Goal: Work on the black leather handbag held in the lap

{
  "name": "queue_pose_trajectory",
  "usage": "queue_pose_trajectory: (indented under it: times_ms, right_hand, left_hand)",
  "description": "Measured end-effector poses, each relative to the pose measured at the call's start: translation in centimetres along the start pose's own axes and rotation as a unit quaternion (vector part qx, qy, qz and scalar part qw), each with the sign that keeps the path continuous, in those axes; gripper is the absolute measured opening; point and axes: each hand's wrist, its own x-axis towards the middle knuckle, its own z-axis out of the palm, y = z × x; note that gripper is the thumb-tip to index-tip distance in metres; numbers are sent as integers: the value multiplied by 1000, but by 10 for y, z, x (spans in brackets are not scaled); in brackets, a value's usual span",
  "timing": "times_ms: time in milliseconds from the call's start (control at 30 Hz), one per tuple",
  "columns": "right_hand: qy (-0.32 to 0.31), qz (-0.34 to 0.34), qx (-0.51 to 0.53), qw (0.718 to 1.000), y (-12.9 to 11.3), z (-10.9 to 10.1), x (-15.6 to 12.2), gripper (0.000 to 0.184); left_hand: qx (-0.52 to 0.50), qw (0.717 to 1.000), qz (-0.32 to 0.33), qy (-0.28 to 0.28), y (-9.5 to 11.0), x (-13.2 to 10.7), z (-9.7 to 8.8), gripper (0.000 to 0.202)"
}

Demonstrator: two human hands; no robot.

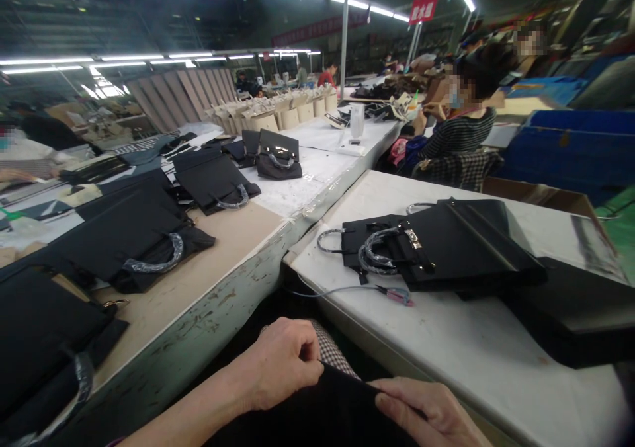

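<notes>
A black panel of bag material [342, 410] lies across my lap at the bottom of the view, its lower part cut off by the frame. My left hand [282, 361] pinches its upper edge between thumb and curled fingers. Further right along the same edge, my right hand [426, 407] grips it with the thumb on top. Past my hands, black handbags [446, 242] with plastic-wrapped handles and a metal clasp lie stacked on the white table. A pink-handled tool [397, 295] on a thin cable rests by that table's near edge.
On the left, a long bench [248, 235] carries several black handbags [153, 235]. Cream bags [288, 113] stand in rows farther back. A person in a striped top [459, 133] sits beyond the white table [496, 348]. Blue covered stacks [570, 146] are at the right.
</notes>
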Motion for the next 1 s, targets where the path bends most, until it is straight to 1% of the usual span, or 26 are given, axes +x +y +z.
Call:
queue_pose_trajectory:
  times_ms: [67, 133, 200, 233, 267, 300, 333, 400, 467, 500, 567, 667, 733, 800, 933, 1000]
  right_hand:
    - [-37, -30, -78, 996, -12, -7, 4, 32]
    - [-70, -64, -185, 978, -28, -7, 15, 27]
    - [-95, -93, -296, 946, -42, 3, 29, 25]
    - [-96, -100, -343, 929, -47, 10, 37, 28]
    - [-89, -101, -369, 920, -51, 19, 44, 32]
    - [-69, -97, -381, 917, -52, 27, 49, 32]
    - [-42, -93, -382, 919, -52, 35, 52, 30]
    - [16, -90, -362, 928, -47, 45, 54, 23]
    - [52, -101, -334, 936, -40, 49, 51, 20]
    - [59, -109, -320, 939, -36, 49, 49, 21]
    - [53, -120, -297, 946, -32, 49, 46, 23]
    - [25, -116, -278, 953, -31, 49, 45, 25]
    - [5, -108, -269, 957, -31, 50, 46, 26]
    - [-7, -104, -255, 961, -31, 50, 47, 26]
    - [-21, -107, -225, 968, -35, 48, 47, 26]
    - [-30, -109, -214, 970, -39, 47, 46, 27]
  left_hand:
    - [-1, 1000, 1, -4, 3, -1, 2, 16]
    - [3, 1000, 8, -5, 6, -1, 4, 15]
    - [4, 1000, 24, -9, 8, 0, 4, 15]
    - [3, 999, 33, -11, 9, -1, 3, 15]
    - [0, 999, 40, -14, 8, -2, 1, 16]
    - [-2, 999, 44, -17, 6, -5, -3, 15]
    - [-3, 999, 40, -16, 3, -8, -8, 14]
    - [-1, 1000, 13, 2, -4, -19, -19, 13]
    - [-2, 999, -30, 27, -13, -31, -29, 22]
    - [-7, 998, -50, 35, -17, -38, -33, 24]
    - [-30, 996, -81, 32, -22, -49, -39, 19]
    - [-84, 991, -101, 19, -25, -59, -41, 13]
    - [-108, 990, -89, 18, -25, -62, -41, 11]
    - [-102, 993, -64, 19, -25, -62, -41, 10]
    - [-31, 999, -8, 22, -26, -59, -43, 16]
    - [12, 1000, 9, 14, -26, -58, -44, 18]
